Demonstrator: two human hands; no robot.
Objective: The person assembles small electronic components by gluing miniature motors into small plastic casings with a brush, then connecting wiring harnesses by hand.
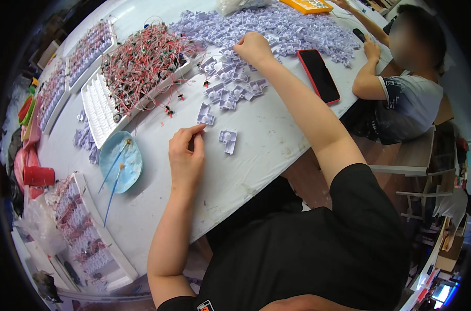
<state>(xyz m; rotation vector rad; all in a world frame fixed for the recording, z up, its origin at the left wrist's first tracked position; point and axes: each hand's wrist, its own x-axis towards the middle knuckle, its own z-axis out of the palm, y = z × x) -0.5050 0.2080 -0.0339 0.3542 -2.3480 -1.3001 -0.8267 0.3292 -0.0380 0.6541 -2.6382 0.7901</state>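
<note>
Nearest, between 7 and 8 o'clock from the left grip (186,155), a white tray (103,226) held rows of lilac housings with red wires. At 9 o'clock, a blue dish (134,168) held the heads of two brushes (111,196), handles extending over the tabletop (163,215). The left grip was partly open, fingers curled, nothing seen in it; a fingertip met the near edge of a housing (206,115) at 1 o'clock. A second housing (228,141) lay at 3 o'clock. At 11 o'clock, a ribbed tray (98,106) carried heaped red-wired parts (147,67). The right grip (255,50), at 1 o'clock, was drawn in over loose housings (230,78); its hold could not be determined. Between 10 and 11 o'clock, a far tray (93,70) contained wired housings.
</note>
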